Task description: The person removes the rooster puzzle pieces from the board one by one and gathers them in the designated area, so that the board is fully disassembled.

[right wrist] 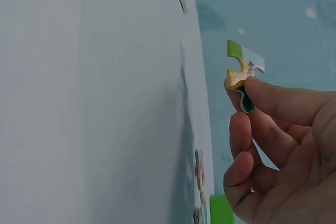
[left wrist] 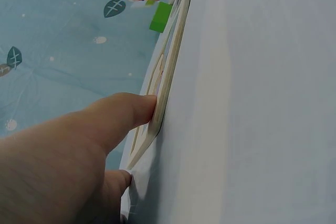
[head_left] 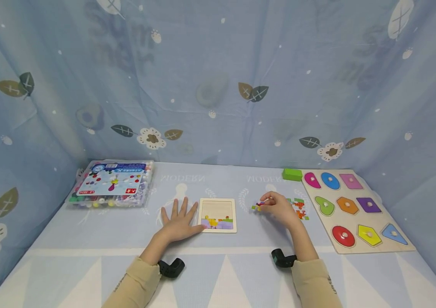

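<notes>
A small wooden puzzle frame (head_left: pixel 218 204) lies at the middle of the table, its lower part filled with joined jigsaw pieces (head_left: pixel 218 223). My left hand (head_left: pixel 181 224) is spread flat beside it, and the thumb touches the frame's left edge. To the right of the frame, my right hand (head_left: pixel 279 207) holds a jigsaw piece (right wrist: pixel 241 74) above the table, pinched between thumb and fingertips. That piece shows green, yellow and white patches. Several loose jigsaw pieces (head_left: pixel 300 207) lie just beyond the right hand, partly hidden by it.
A shape board (head_left: pixel 360 209) with knobbed coloured shapes lies at the right. By its upper left corner sits a green block (head_left: pixel 292 174). At the back left rests a clear plastic box (head_left: pixel 110 184) of coloured beads. A patterned curtain (head_left: pixel 218 85) hangs behind the table.
</notes>
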{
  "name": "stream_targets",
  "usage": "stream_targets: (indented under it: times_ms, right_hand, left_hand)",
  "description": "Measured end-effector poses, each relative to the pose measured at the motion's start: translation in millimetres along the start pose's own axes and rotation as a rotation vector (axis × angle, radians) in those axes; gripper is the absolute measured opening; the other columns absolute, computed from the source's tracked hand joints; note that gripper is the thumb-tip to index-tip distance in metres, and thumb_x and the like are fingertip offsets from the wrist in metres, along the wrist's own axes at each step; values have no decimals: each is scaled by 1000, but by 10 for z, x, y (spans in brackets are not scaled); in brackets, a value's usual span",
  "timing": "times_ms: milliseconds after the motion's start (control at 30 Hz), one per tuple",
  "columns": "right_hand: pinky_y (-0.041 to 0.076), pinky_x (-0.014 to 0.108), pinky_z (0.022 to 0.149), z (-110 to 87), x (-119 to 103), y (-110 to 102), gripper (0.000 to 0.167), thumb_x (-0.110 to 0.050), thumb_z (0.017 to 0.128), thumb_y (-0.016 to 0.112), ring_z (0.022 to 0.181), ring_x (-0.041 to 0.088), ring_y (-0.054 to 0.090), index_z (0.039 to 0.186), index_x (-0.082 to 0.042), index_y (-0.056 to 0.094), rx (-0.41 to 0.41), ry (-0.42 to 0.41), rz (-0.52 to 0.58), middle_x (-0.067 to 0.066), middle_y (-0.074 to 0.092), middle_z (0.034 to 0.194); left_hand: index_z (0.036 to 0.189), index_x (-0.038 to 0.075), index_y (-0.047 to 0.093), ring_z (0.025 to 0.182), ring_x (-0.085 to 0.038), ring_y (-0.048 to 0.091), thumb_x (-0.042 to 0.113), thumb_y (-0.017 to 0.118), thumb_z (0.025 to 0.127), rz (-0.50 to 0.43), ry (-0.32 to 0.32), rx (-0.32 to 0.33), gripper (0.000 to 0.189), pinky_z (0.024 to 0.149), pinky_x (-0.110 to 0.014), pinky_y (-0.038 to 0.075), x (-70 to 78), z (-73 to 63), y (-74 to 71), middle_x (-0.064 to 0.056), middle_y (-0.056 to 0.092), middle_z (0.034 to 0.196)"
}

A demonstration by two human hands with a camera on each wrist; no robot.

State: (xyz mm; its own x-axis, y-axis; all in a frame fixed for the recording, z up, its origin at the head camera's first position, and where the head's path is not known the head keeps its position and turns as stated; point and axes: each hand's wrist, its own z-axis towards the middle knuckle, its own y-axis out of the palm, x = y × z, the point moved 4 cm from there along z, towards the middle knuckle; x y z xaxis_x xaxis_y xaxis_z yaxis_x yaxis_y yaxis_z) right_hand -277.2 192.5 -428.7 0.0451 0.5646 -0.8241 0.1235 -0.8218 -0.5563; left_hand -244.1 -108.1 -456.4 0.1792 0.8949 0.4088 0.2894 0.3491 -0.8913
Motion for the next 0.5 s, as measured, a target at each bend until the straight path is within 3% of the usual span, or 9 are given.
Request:
stream_targets:
  times_ms: [233, 500]
  right_hand:
    - [39, 29, 61, -32, 112, -192, 22, -8, 83, 66, 73, 17, 47, 102, -2, 57, 24, 49, 14, 4, 56, 80]
    - [42, 29, 65, -80, 224, -273, 20, -3, 82, 63, 76, 18, 51, 101, 2, 57, -10, 84, -29, 9, 60, 84]
  left_hand:
    - [148, 12, 23, 137, -44, -9, 57, 51, 85, 5, -2, 1, 81, 98, -69, -13, 6, -13, -12, -20, 3, 153]
    - [147, 12, 24, 137, -44, -9, 55, 52, 85, 4, 0, 6, 81, 98, -68, -14, -2, -15, -3, -21, 3, 153]
